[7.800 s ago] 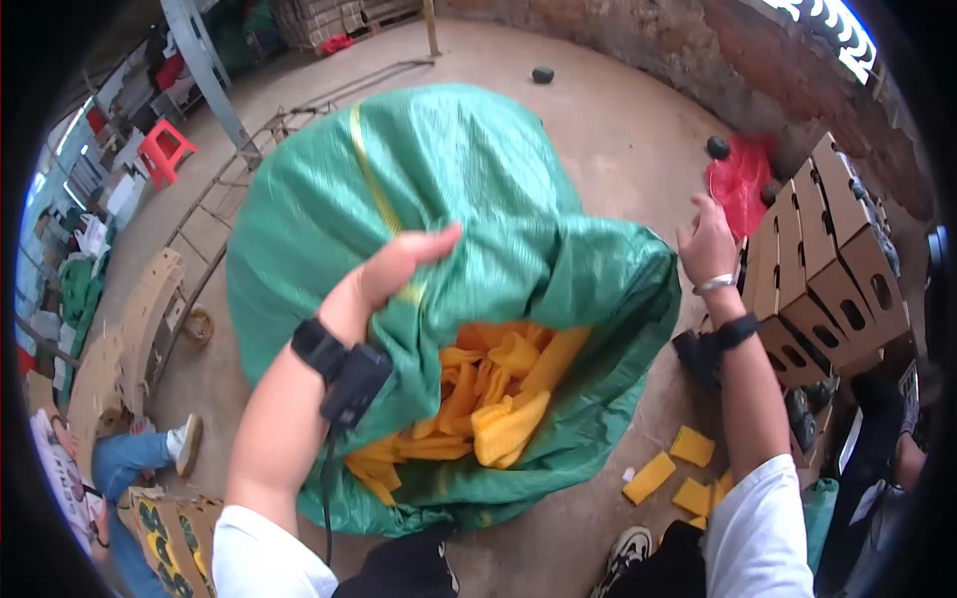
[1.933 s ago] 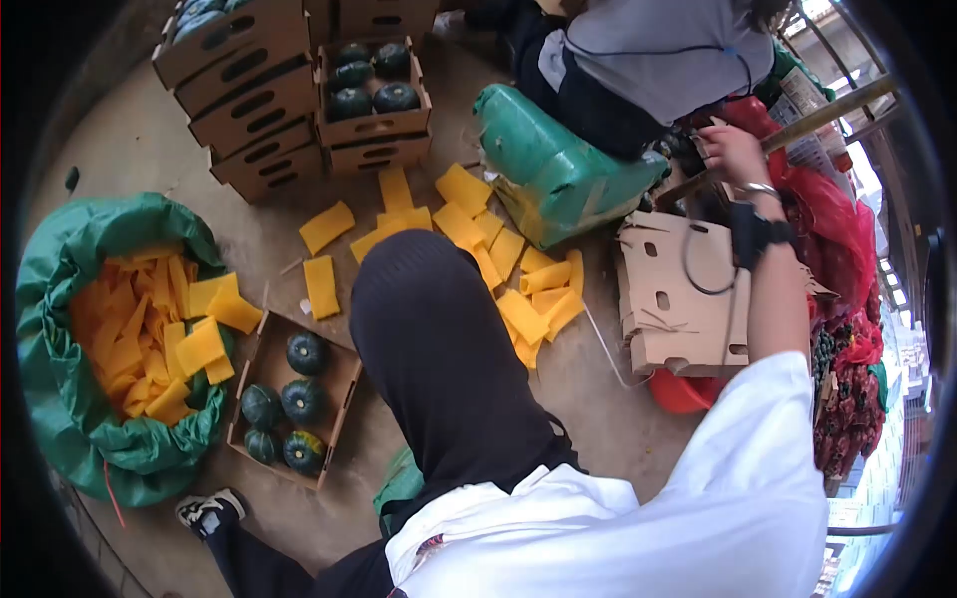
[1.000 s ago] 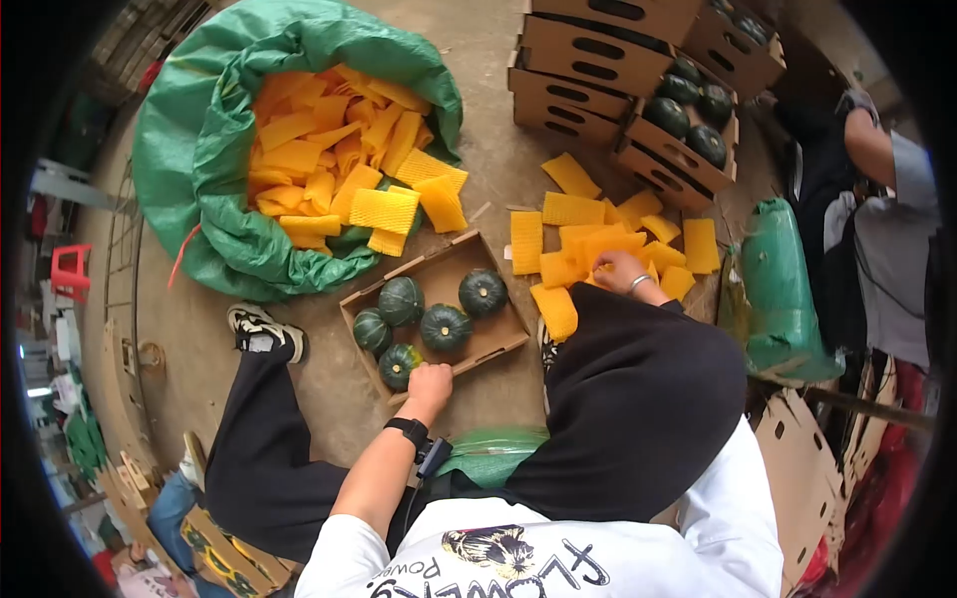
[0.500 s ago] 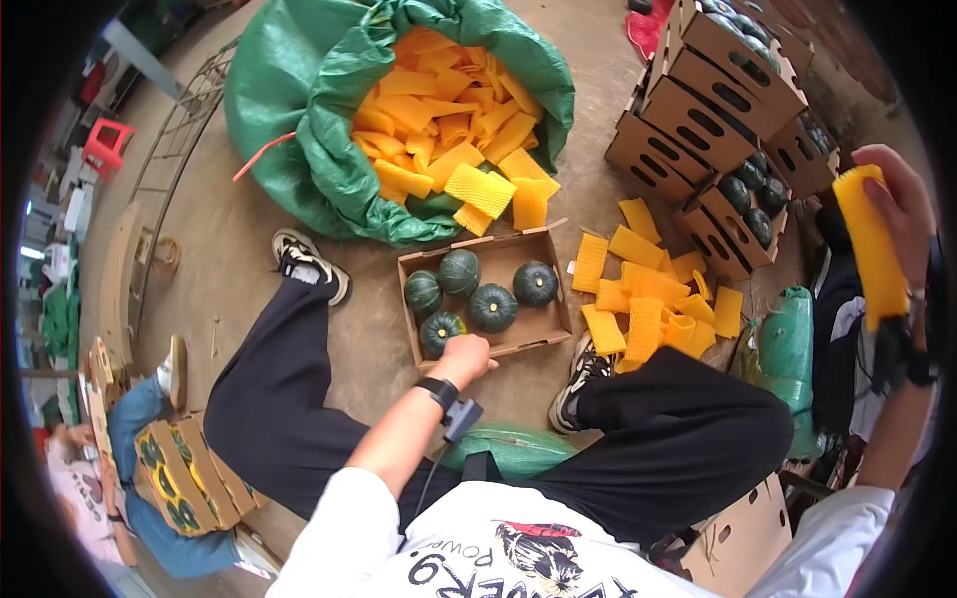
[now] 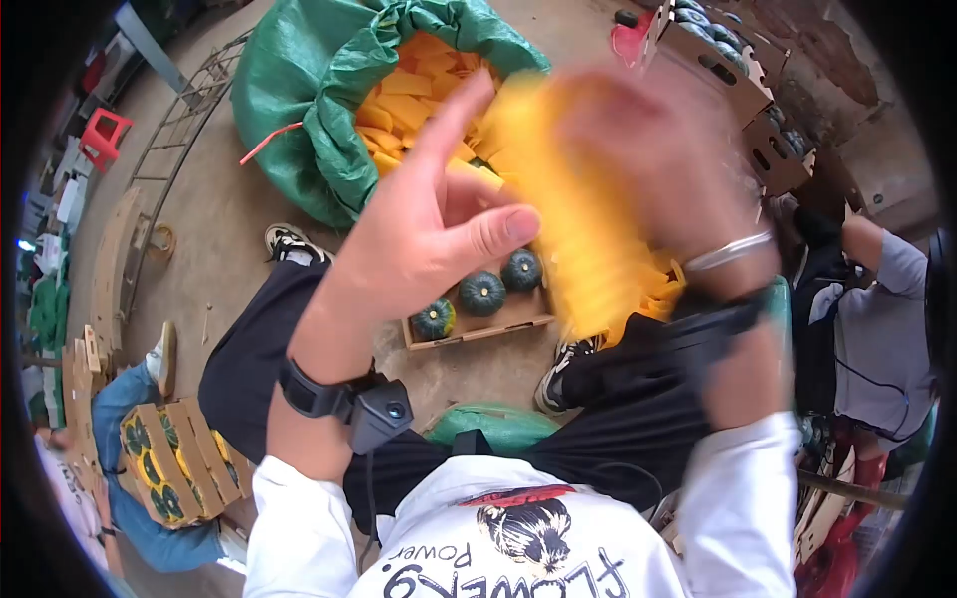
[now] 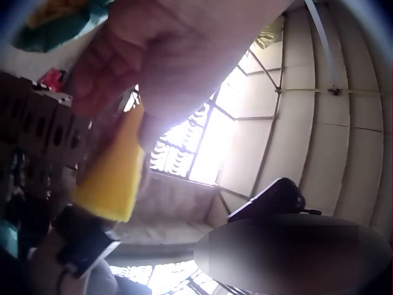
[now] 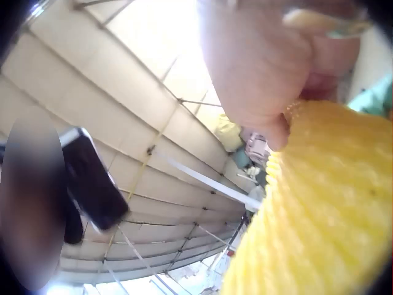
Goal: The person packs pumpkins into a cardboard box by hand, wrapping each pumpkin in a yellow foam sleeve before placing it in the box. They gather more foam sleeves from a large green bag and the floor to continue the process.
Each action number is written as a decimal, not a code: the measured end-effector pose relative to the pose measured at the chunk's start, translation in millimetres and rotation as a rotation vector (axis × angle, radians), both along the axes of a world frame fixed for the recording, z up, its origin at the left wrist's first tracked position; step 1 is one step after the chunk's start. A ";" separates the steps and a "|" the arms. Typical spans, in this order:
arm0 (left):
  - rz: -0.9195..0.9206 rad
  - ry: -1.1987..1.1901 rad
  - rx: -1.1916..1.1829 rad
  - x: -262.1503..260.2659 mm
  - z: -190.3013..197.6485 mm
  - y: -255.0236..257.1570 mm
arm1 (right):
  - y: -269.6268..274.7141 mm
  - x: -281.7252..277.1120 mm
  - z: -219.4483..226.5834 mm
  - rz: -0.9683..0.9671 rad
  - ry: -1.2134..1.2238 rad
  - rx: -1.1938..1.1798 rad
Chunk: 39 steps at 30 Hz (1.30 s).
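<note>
My blurred right hand (image 5: 653, 159) grips a yellow netted foam sleeve (image 5: 583, 234) in front of my chest. Close to its left side, my left hand (image 5: 399, 229) is raised with index finger and thumb spread, holding nothing; whether it touches the foam is unclear. In the left wrist view the left hand (image 6: 159, 55) overlaps the upper end of the sleeve (image 6: 113, 175). The right wrist view has the right hand (image 7: 264, 61) on the ribbed foam (image 7: 325, 203). Beyond the hands, a cardboard box (image 5: 483, 335) on the floor holds dark green squashes (image 5: 482, 293), partly hidden.
A green sack (image 5: 279, 100) of yellow sleeves (image 5: 404, 105) stands beyond the box. More sleeves (image 5: 663, 289) lie right of it. Stacked cartons (image 5: 698, 60) are at the upper right, a person in grey (image 5: 882, 349) at the right, and squash-filled cartons (image 5: 179, 468) at lower left.
The right hand has swung in from the far right with the sleeve. My left hand has risen from beside the box and its fingers have spread.
</note>
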<state>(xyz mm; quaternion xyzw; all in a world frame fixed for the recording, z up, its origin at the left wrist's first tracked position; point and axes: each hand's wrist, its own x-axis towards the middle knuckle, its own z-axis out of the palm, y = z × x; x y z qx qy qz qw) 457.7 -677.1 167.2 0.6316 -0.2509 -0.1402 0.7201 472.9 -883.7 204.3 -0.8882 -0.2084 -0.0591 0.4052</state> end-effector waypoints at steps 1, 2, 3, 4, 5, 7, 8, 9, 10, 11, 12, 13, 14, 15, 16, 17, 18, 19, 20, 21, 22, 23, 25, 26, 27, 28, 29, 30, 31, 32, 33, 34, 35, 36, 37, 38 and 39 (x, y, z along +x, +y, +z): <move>0.029 0.084 0.228 -1.2 -6.2 11.4 | 24.1 -4.1 -41.1 -0.006 -0.078 0.081; 0.027 0.121 0.213 -4.6 -25.9 20.1 | 36.9 -9.0 -97.9 0.026 0.332 0.393; 0.084 0.253 0.209 -8.8 -49.6 24.6 | 41.8 -16.6 -139.7 0.243 0.465 0.549; 0.091 0.152 0.479 -9.3 -84.0 37.6 | 48.4 -31.3 -173.6 0.317 0.762 0.708; 0.058 0.089 0.583 -13.5 -125.2 46.9 | 57.3 -44.2 -198.6 0.351 0.993 0.879; -0.069 0.363 0.562 -25.2 -141.1 49.2 | 60.6 -53.5 -226.9 0.238 0.956 0.689; -0.082 0.404 0.603 -23.9 -146.6 50.7 | 61.0 -53.4 -226.2 0.147 0.890 0.569; -0.134 0.337 0.660 -22.2 -149.9 51.8 | 60.6 -54.1 -222.7 -0.036 0.601 0.282; -0.136 0.341 0.650 -21.5 -160.8 48.5 | 60.7 -54.1 -223.5 -0.039 0.605 0.272; -0.108 0.288 0.469 -20.0 -170.1 42.1 | 60.8 -53.5 -224.6 0.010 0.696 0.365; -0.076 0.236 0.292 -20.4 -176.9 38.6 | 60.5 -54.2 -226.2 0.060 0.789 0.462; -0.006 0.283 0.329 -19.3 -180.8 40.2 | 59.0 -54.3 -240.9 0.060 0.730 0.575; -0.010 0.280 0.334 -14.9 -181.0 41.4 | 58.4 -50.0 -238.3 0.058 0.727 0.581; 0.013 0.315 0.339 -11.9 -182.5 42.7 | 56.3 -46.3 -235.1 0.017 0.744 0.633; 0.037 0.354 0.342 -11.3 -185.4 43.4 | 55.1 -45.6 -232.9 -0.025 0.765 0.682; 0.037 0.361 0.342 -10.9 -189.8 42.8 | 54.6 -46.2 -232.9 0.133 0.788 0.577; 0.039 0.349 0.344 -11.3 -195.1 42.0 | 54.0 -47.9 -232.9 0.272 1.026 0.558; 0.036 0.336 0.349 -11.7 -198.5 41.6 | 51.5 -47.7 -235.8 0.282 0.971 0.570; 0.029 0.339 0.351 -9.6 -198.9 42.5 | 48.3 -44.2 -239.2 0.291 0.912 0.581; -0.085 0.494 0.334 -7.3 -198.2 44.0 | 45.6 -39.5 -243.9 0.077 0.826 0.723; -0.199 0.648 0.313 -5.7 -197.8 44.0 | 42.4 -33.0 -248.7 -0.136 0.731 0.854; -0.199 0.497 0.155 -10.8 -198.1 36.1 | 35.9 -22.1 -247.1 -0.216 0.814 1.087; -0.007 0.669 -0.040 -10.0 -204.6 23.2 | 36.2 -26.9 -243.4 -0.010 1.060 1.311; 0.181 0.825 -0.226 -6.1 -209.4 19.8 | 43.7 -32.0 -245.5 0.133 1.178 1.372; 0.267 0.814 -0.275 0.6 -230.7 30.2 | 47.5 -28.6 -250.2 0.179 1.022 1.055; 0.440 0.475 0.475 7.8 -288.8 52.1 | 42.9 -21.8 -262.7 -0.030 0.814 0.441; 0.377 0.325 0.729 7.7 -289.6 48.3 | 41.7 -18.0 -272.1 -0.161 0.539 0.165; 0.308 0.166 0.973 8.7 -277.4 40.8 | 42.4 -15.3 -282.0 -0.276 0.259 -0.113; 0.110 0.525 0.432 4.5 -263.9 30.8 | 42.3 -12.5 -297.0 -0.224 0.196 -0.075; -0.093 0.849 -0.128 -1.6 -247.7 19.0 | 38.9 -8.5 -314.3 -0.068 0.214 -0.077; -0.088 0.876 -0.192 -3.5 -253.5 15.8 | 35.3 -1.8 -322.5 0.017 0.356 -0.041; -0.086 0.890 -0.187 -1.4 -266.3 19.4 | 30.9 9.0 -330.9 0.107 0.493 -0.002; 0.128 0.876 -0.089 3.0 -284.1 27.4 | 22.9 22.5 -339.3 0.070 0.509 -0.146; 0.340 0.850 0.010 10.1 -294.1 33.0 | 13.2 33.5 -350.1 0.034 0.520 -0.292; 0.523 0.760 0.174 16.1 -304.0 37.8 | 7.2 36.8 -373.8 -0.094 0.262 -0.449; 0.529 0.767 0.176 18.5 -313.9 40.5 | 4.4 40.5 -394.9 -0.106 0.170 -0.720; 0.529 0.744 0.242 21.5 -325.1 43.5 | 1.1 41.7 -416.8 -0.108 0.081 -0.795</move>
